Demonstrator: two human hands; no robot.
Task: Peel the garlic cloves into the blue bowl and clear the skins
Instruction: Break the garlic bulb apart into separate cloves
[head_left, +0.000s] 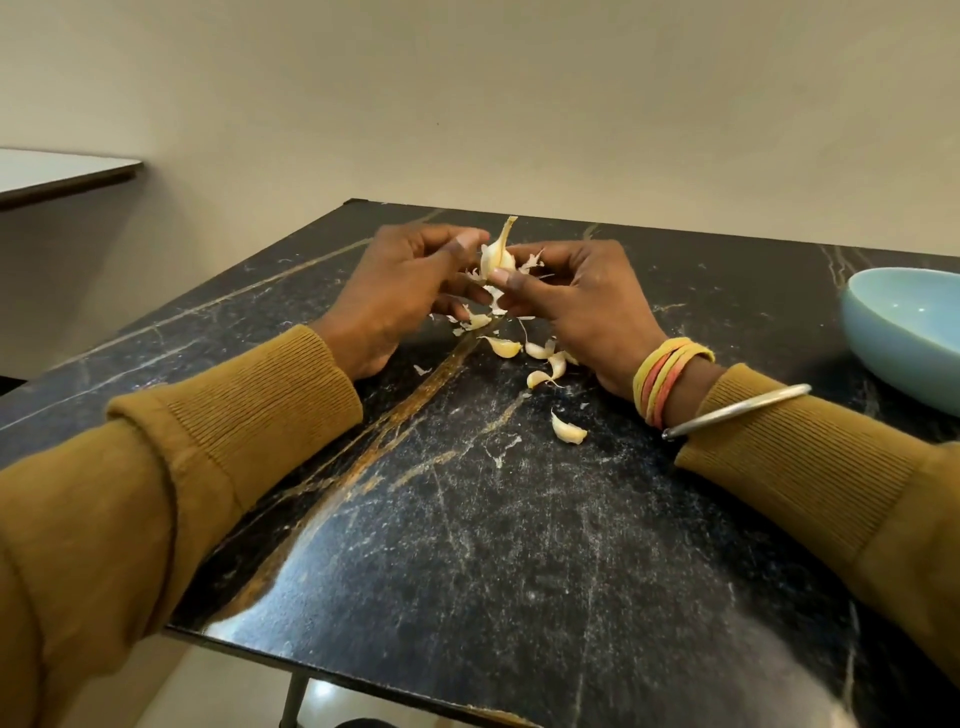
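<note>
Garlic first: a pale, papery-skinned garlic clove (496, 255) is held up off the black, gold-veined marble counter (467, 519), caught between both hands near the counter's far side. Its long axis stands almost upright, with the pointed stem tip up and leaning a little to the right and the blunt root end down. The left hand (410, 286) comes at it from the left, its curled fingers (470, 240) pinching the upper flank. The right hand (576, 306) meets it from the right and lower down, thumb pressed to the base, with a torn scrap of skin sticking out past the knuckles. Neither hand is spread; both pinch the one clove. I judge the skin must come off along that upright axis while the other hand steadies it. Directly beneath lie flakes of white skin (475, 321) and several loose cloves (504, 347), seemingly unpeeled, some just beside the right hand. The shallow pale blue ceramic bowl (904, 332) sits well apart to the right, at the frame's edge. It is nearer the right hand, which looks the natural one to carry the clove over; no garlic shows in the part of the bowl in view
</note>
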